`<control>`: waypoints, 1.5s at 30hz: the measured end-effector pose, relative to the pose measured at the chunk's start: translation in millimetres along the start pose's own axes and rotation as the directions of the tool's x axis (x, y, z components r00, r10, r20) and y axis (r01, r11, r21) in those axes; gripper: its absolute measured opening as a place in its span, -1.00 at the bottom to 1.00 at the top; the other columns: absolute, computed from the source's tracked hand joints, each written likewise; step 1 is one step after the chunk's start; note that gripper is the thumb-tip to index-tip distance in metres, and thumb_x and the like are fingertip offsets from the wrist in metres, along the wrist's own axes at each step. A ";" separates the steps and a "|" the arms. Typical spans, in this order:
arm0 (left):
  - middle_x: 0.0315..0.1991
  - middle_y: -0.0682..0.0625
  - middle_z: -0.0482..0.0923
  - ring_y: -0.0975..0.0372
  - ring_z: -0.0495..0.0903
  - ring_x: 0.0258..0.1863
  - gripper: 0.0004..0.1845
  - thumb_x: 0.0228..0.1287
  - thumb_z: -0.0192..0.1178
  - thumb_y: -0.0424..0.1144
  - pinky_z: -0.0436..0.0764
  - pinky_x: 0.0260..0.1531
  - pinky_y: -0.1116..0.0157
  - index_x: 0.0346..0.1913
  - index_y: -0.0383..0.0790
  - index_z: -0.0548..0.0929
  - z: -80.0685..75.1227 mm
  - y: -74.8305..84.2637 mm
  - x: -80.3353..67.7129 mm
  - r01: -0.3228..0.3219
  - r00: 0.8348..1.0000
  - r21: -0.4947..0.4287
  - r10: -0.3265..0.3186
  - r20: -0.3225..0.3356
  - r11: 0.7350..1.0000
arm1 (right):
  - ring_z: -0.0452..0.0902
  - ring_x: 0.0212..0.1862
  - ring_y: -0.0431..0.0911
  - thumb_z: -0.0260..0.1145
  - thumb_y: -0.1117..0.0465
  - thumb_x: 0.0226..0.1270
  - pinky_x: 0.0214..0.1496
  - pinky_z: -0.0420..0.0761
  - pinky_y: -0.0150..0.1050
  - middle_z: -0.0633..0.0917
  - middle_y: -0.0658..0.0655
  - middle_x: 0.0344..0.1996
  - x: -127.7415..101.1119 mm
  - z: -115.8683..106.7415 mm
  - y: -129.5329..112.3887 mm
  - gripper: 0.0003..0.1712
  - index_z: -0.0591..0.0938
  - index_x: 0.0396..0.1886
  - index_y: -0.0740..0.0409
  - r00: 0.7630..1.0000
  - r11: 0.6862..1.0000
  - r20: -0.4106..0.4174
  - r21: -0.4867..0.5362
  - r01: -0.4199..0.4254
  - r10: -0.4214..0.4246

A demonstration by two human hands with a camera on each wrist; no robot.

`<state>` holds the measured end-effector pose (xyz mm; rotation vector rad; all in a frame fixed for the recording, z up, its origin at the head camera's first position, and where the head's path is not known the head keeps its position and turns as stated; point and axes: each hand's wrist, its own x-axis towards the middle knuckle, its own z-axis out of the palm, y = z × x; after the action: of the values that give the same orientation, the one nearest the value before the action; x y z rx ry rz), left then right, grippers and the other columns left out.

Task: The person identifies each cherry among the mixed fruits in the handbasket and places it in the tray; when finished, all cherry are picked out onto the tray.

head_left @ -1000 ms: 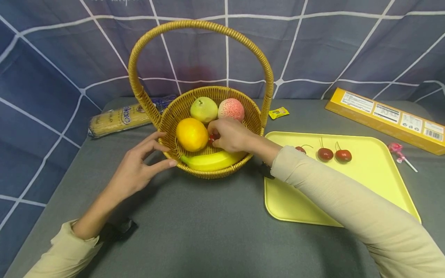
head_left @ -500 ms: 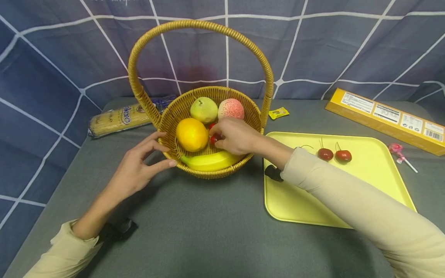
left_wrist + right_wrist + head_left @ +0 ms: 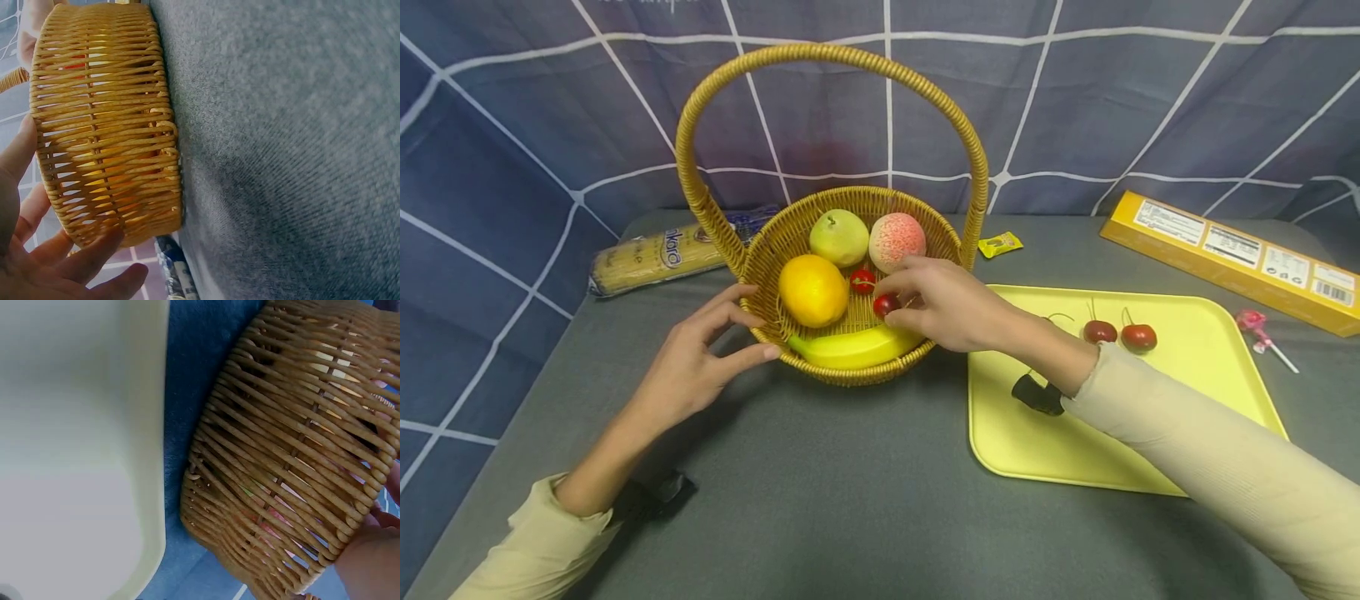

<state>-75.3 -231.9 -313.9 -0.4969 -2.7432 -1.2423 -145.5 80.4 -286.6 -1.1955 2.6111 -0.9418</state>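
- Cherry (image 3: pixel 886 303), small, round, glossy dark red, pinched at the fingertips of the right hand (image 3: pixel 951 304); sits centre frame in the head view, over the right inner part of the basket, just above the banana.
- Right hand: thumb and forefinger curled onto the cherry, other fingers loosely bent; beige ribbed sleeve runs off to the lower right.
- Second cherry (image 3: pixel 862 281) lies loose on the basket floor, just left of the held one, between orange and peach.
- Basket (image 3: pixel 790 237): round, woven golden wicker with a tall arched handle; open weave shows clearly in both wrist views (image 3: pixel 106 125) (image 3: pixel 294 456).
- Inside it: orange (image 3: pixel 813 290) smooth and round at left, green pear (image 3: pixel 839 237) at back, pink speckled peach (image 3: pixel 897 240) back right, yellow banana (image 3: pixel 853 346) curved along the front wall.
- Left hand (image 3: pixel 696 362) rests against the basket's left outer wall, fingers spread and relaxed, thumb tip touching the weave, gripping nothing; seen too in the left wrist view (image 3: pixel 37 262).
- Yellow tray (image 3: pixel 1075 450): flat plastic, rounded corners, just right of the basket; two more dark cherries (image 3: pixel 1118 335) with stems lie on its upper part.
- Surface: grey fabric-covered table (image 3: pixel 850 500), matte, fine weave.
- Further out: spaghetti pack (image 3: pixel 655 257) at left behind the basket, small yellow sachet (image 3: pixel 1000 243), long yellow carton (image 3: pixel 1232 258) upper right, pink lollipop (image 3: pixel 1258 327) at right edge.
- Backdrop: blue cloth (image 3: pixel 512 125) with white grid lines, hanging in folds across the top of the frame.
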 end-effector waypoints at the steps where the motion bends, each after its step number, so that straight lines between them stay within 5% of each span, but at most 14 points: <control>1: 0.39 -0.21 0.33 -0.11 0.25 0.39 -0.74 0.15 0.46 -0.29 0.34 0.32 -0.12 -0.15 -0.30 0.65 -0.1 0.1 -0.1 0.001 1.000 0.000 -0.001 -0.001 1.000 | 0.48 -0.14 -0.06 0.38 0.26 0.29 -0.08 0.51 -0.21 0.63 0.07 -0.10 -2.2 0.0 0.2 -0.70 0.71 0.01 0.19 1.000 1.000 -0.008 0.010 0.007 -0.007; 18: 0.39 -0.21 0.32 -0.11 0.24 0.39 -0.73 0.16 0.46 -0.29 0.33 0.32 -0.12 -0.15 -0.30 0.64 0.2 0.3 -0.7 0.007 1.000 0.001 -0.007 0.003 1.000 | 0.53 -0.17 -0.11 0.36 0.28 0.26 -0.14 0.62 -0.14 0.63 0.03 -0.11 -35.2 -17.9 -3.9 -0.64 0.69 0.07 0.14 0.997 0.998 -0.063 0.032 -0.045 0.047; 26: 0.40 -0.21 0.31 -0.11 0.23 0.40 -0.73 0.16 0.45 -0.28 0.33 0.33 -0.12 -0.14 -0.31 0.64 0.0 0.7 -0.4 0.005 1.000 -0.001 -0.005 0.003 1.000 | 0.55 -0.22 -0.25 0.35 0.26 0.30 -0.17 0.61 -0.26 0.66 -0.11 -0.24 -47.7 -24.9 -5.3 -0.77 0.71 -0.05 0.09 0.991 0.996 -0.133 0.093 0.007 0.006; 34: 0.40 -0.22 0.31 -0.13 0.24 0.39 -0.72 0.17 0.45 -0.27 0.33 0.32 -0.16 -0.14 -0.31 0.64 -0.4 1.0 -0.8 0.011 1.000 0.001 -0.011 0.005 1.000 | 0.57 -0.19 -0.24 0.33 0.24 0.36 -0.11 0.65 -0.30 0.66 -0.10 -0.24 -60.4 -23.6 -0.6 -0.78 0.70 -0.03 0.12 0.987 0.979 -0.150 0.203 -0.035 0.066; 45: 0.40 -0.21 0.31 -0.11 0.23 0.40 -0.73 0.17 0.45 -0.28 0.33 0.32 -0.16 -0.13 -0.30 0.65 0.6 1.1 -1.2 0.012 1.000 -0.005 -0.012 0.006 1.000 | 0.51 -0.09 -0.23 0.40 0.34 0.28 -0.09 0.58 -0.36 0.66 -0.17 -0.19 -83.7 -26.2 0.9 -0.75 0.69 -0.08 0.01 0.977 0.971 -0.212 0.233 0.057 -0.006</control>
<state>-73.9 -231.1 -313.8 -0.4854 -2.7524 -1.2532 -98.2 153.7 -278.1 -1.1348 2.5403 -1.4138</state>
